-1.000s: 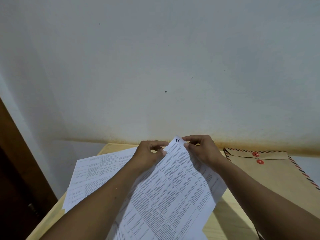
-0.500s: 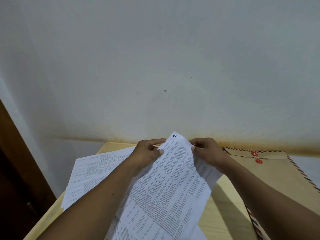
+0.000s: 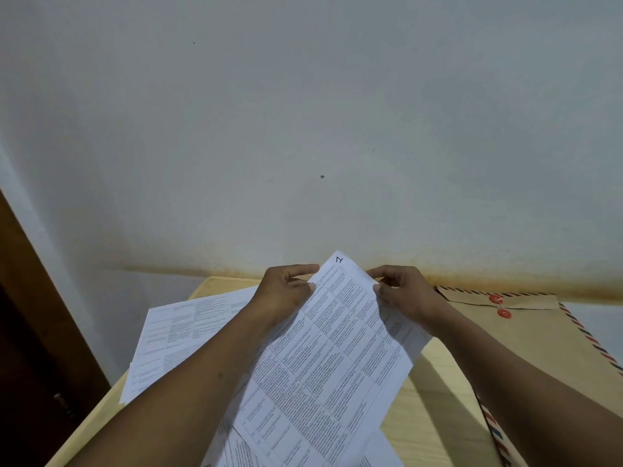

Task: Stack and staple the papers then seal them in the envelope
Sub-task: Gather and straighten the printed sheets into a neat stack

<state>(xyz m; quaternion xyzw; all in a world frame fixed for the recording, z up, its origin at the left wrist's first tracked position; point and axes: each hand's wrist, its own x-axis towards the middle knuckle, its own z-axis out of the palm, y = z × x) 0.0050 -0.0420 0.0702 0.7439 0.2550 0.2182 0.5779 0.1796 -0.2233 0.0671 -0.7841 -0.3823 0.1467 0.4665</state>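
I hold a printed sheet with a table of text, raised and tilted above the table. My left hand pinches its far left edge between thumb and fingers. My right hand pinches the far right edge. A handwritten mark sits at the sheet's top corner. More printed papers lie flat on the table to the left, and others lie partly hidden under the held sheet. A brown envelope with red string buttons and a striped border lies on the right. No stapler is in view.
The light wooden table stands against a white wall stained brown along its base. A dark wooden door or cabinet stands at the left.
The held sheet has risen a little and turned, its top corner now higher between my hands. My right hand has slid from the top corner down to the right edge.
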